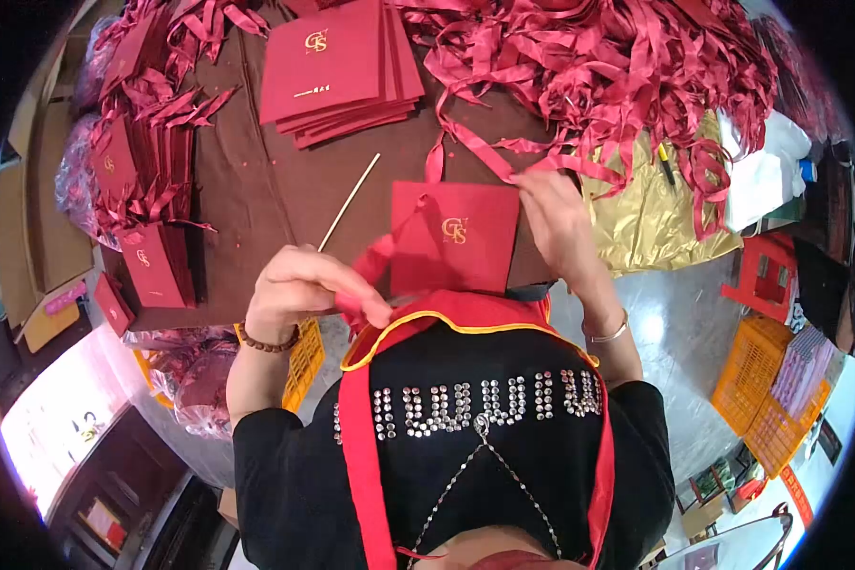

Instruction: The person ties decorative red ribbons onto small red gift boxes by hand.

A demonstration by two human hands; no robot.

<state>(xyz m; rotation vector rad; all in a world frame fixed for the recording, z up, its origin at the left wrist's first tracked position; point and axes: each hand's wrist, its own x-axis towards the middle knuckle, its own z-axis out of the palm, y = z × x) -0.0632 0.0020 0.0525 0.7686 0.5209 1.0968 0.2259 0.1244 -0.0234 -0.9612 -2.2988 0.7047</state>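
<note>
A flat dark-red paper bag (456, 242) with a gold logo lies on the brown table (247, 190) just in front of me. My left hand (299, 285), wearing a bead bracelet, pinches a red ribbon (378, 258) that runs toward the bag's upper left corner. At the bag's upper right corner, my right hand (556, 214), with a silver bangle on the wrist, pinches another stretch of red ribbon (475, 152). A thin wooden stick (350, 201) lies on the table left of the bag.
A stack of flat red bags (337, 66) sits at the back. A big heap of loose red ribbons (617, 66) fills the back right, over gold foil (655, 223). Ribboned bags (152, 190) stand in rows on the left. Orange crates (760, 380) and a red stool (760, 271) are on the floor at right.
</note>
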